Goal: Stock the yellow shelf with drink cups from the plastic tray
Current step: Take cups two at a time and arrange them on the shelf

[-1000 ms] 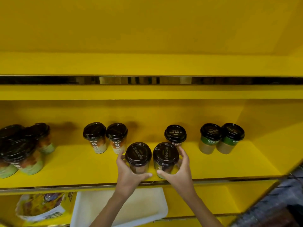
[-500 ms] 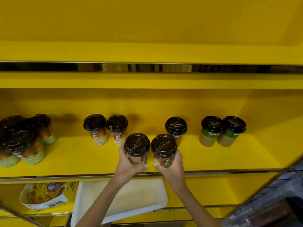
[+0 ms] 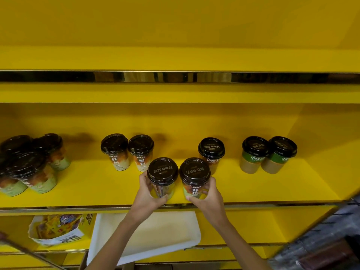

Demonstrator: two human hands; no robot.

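Two dark-lidded drink cups stand side by side near the front edge of the yellow shelf (image 3: 93,197). My left hand (image 3: 148,195) wraps the left cup (image 3: 162,171). My right hand (image 3: 206,197) wraps the right cup (image 3: 194,173), whose label faces me. The white plastic tray (image 3: 155,234) lies on the shelf below, under my forearms, with nothing visible in it.
More cups stand further back: a pair (image 3: 126,151) left of centre, one cup (image 3: 211,151) behind my right hand, two green-banded cups (image 3: 268,152) at the right, a cluster (image 3: 29,164) at far left. A torn snack box (image 3: 58,228) sits left of the tray.
Both cups have come back toward the shelf's front edge and slightly left, still in my hands. The camera view has shifted up a little.
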